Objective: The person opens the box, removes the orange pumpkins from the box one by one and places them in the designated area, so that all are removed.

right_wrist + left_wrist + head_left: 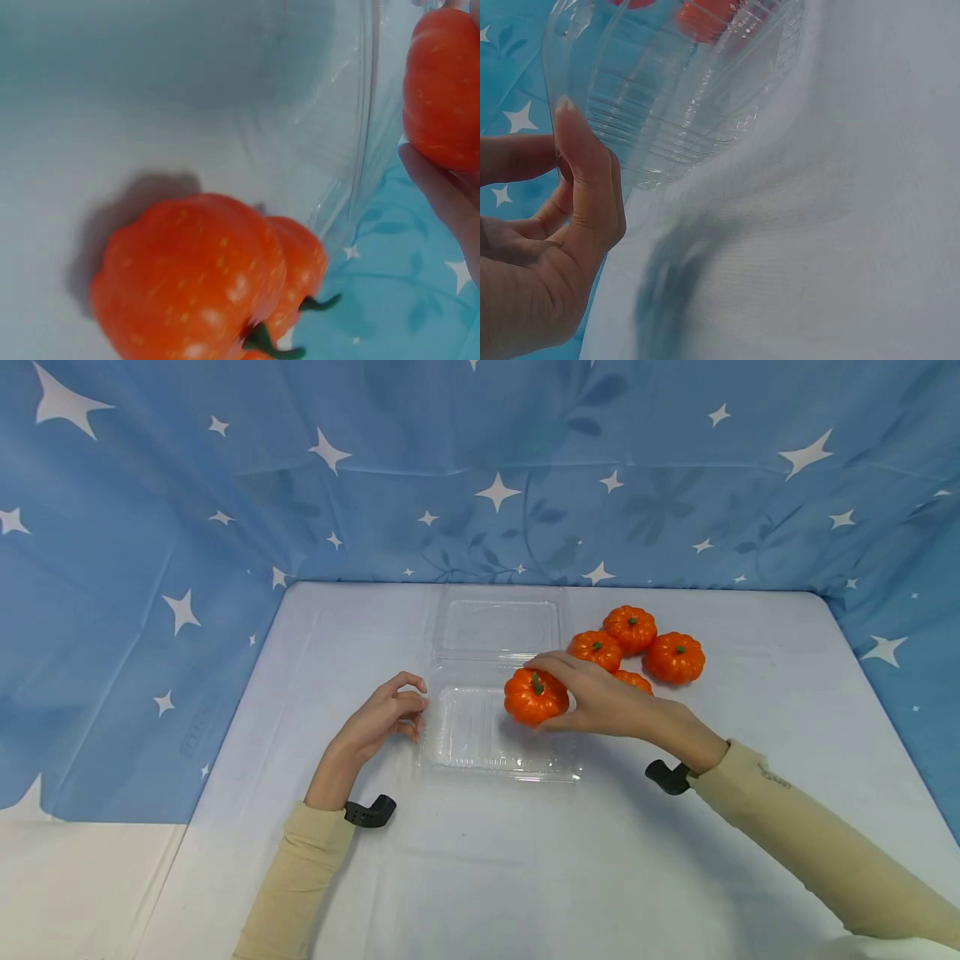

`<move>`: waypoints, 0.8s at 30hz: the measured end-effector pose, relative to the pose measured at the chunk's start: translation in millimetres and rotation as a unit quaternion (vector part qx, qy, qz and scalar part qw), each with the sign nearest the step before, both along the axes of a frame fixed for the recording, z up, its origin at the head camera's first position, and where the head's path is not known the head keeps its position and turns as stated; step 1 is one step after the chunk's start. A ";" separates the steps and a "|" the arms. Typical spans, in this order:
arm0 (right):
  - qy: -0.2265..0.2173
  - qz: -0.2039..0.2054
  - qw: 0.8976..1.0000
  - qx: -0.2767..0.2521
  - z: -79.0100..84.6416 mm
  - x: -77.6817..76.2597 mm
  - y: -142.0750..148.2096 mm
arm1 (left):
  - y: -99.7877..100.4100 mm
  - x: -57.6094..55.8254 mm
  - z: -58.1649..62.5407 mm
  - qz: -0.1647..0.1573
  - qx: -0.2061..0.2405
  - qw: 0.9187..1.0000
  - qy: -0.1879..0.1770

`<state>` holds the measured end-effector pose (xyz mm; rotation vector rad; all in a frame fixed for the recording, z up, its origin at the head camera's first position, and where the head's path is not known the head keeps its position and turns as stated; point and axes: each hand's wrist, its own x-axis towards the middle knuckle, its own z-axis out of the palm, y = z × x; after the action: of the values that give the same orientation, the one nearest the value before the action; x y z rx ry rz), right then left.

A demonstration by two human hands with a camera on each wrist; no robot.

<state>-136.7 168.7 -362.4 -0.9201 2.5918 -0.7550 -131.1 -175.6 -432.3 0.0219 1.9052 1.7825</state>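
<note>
My right hand (596,697) holds a small orange pumpkin (536,697) with a green stem above the right part of a clear plastic clamshell box (465,766). The thumb and fingers lie around the pumpkin's sides. In the right wrist view that pumpkin (442,94) shows at the right edge, partly cut off. At the box's left side, my left hand (381,717) pinches the rim, its fingers bent. The left wrist view shows the fingertips on the edge of the clear box (652,112). The box lies open, its lid (501,625) folded back.
Several more orange pumpkins (675,658) sit in a cluster right of the lid, one partly hidden by my right wrist. A white cloth (465,877) covers the table. A blue star-patterned curtain (420,460) stands behind and along the sides.
</note>
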 end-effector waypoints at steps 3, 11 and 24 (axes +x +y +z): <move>0.008 -0.009 1.000 0.002 1.8 2.9 7.5 | 0.0 0.5 -0.1 0.004 0.001 1.000 -0.003; 0.038 -0.025 0.999 0.014 6.0 10.0 26.6 | 2.7 0.7 -0.3 0.018 0.015 1.000 -0.012; 0.060 -0.064 0.996 0.009 7.7 22.7 52.8 | 3.0 -1.0 -3.2 0.029 0.021 0.999 -0.021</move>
<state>-113.9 221.5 -354.7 -0.8241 2.7793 -0.7283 -132.2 -172.5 -435.4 -0.0567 1.8566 1.8468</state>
